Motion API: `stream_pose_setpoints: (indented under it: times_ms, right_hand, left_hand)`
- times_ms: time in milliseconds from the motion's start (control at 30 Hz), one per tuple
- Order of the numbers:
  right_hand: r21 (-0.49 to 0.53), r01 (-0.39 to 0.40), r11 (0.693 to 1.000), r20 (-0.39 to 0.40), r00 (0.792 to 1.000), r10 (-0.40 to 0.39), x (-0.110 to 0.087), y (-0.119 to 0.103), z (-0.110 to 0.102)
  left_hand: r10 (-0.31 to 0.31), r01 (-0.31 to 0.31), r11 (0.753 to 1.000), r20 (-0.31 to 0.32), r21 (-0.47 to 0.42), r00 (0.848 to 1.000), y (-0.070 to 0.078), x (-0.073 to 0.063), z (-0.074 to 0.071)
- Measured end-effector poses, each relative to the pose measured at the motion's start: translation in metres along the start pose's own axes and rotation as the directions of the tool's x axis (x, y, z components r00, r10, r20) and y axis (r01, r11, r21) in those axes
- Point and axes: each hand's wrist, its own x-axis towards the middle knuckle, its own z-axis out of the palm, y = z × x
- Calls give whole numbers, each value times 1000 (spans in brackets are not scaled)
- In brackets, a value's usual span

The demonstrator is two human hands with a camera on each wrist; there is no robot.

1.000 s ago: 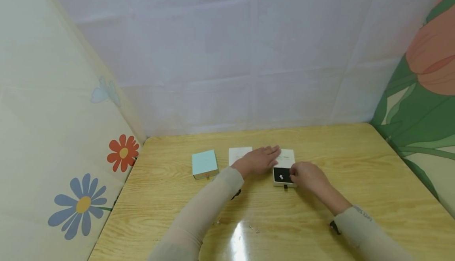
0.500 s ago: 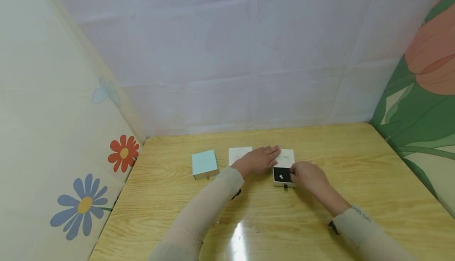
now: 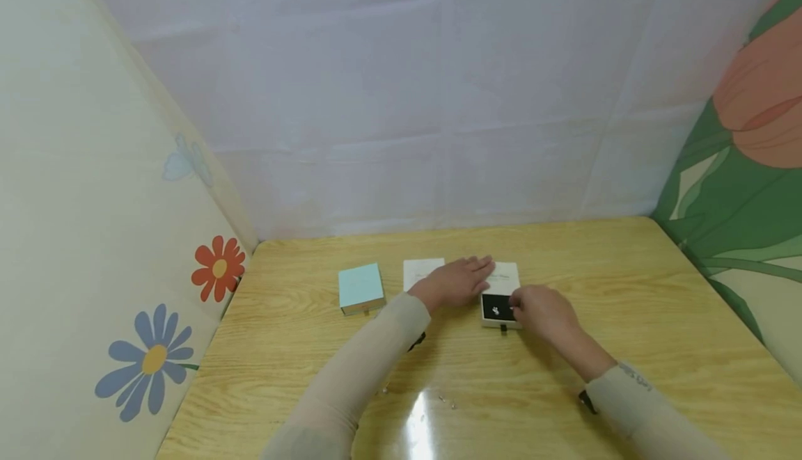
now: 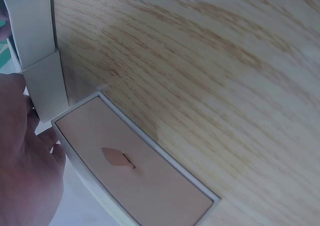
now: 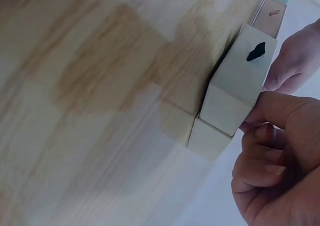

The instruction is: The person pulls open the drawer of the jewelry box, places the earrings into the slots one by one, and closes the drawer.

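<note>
A white drawer box point(image 3: 503, 278) has its drawer point(image 3: 500, 323) pulled out toward me, showing a black insert point(image 3: 489, 303). One small silvery earring point(image 3: 496, 311) sits on that insert. At the insert's right side, my right hand point(image 3: 547, 312) pinches a second tiny shiny piece, seemingly another earring point(image 3: 512, 307), mostly hidden by the fingertips. My left hand point(image 3: 457, 282) rests with straight fingers on the left edge of the box's white sleeve. In the right wrist view, the drawer front point(image 5: 240, 68) bears a black pull tab point(image 5: 256, 52), and the remaining right fingers curl inward.
Left of the open box is a second white box point(image 3: 421, 270), partly under my left forearm, with a peach drawer front point(image 4: 145, 171). Farther left stands a turquoise box point(image 3: 360, 284). Several tiny shiny pieces point(image 3: 453, 405) lie near the table's front.
Both hands stay almost where they were. The right fingertips shift very slightly at the insert, and a bright spot shows beneath them now.
</note>
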Motion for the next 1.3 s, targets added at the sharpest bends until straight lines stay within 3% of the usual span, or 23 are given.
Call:
stream_pose_setpoints:
  times_ms: [600, 800, 933, 1000, 1067, 1100, 1200, 1300]
  right_hand:
    - [-5, -31, 999, 14, 999, 31, -2, -3, -5]
    - [112, -46, 993, -85, 995, 56, -11, 5, -8]
    - [250, -57, 967, -163, 982, 100, -19, 8, -10]
    - [369, -99, 924, -133, 979, 158, -23, 8, -10]
    - [502, -160, 850, -65, 973, 222, -27, 7, -10]
    - [570, -196, 798, -21, 967, 253, -28, 6, -10]
    - [754, -298, 586, 126, 941, 316, -34, 3, -7]
    - [830, -357, 429, 223, 916, 333, -41, -1, 0]
  left_hand:
    - [-3, 3, 1000, 13, 13, 1000, 2, -1, -4]
    - [-8, 8, 1000, 16, 4, 1000, 3, -3, -7]
    - [-17, 17, 1000, 19, 0, 1000, 4, -3, -8]
    - [-20, 20, 1000, 22, -3, 1000, 4, -2, -8]
    - [-18, 18, 1000, 19, -10, 1000, 3, -2, -7]
    - [-15, 16, 1000, 14, -14, 1000, 3, -1, -6]
    - [-14, 14, 1000, 6, -23, 1000, 3, 0, -5]
    - [-24, 24, 999, 7, -40, 1000, 4, 0, -4]
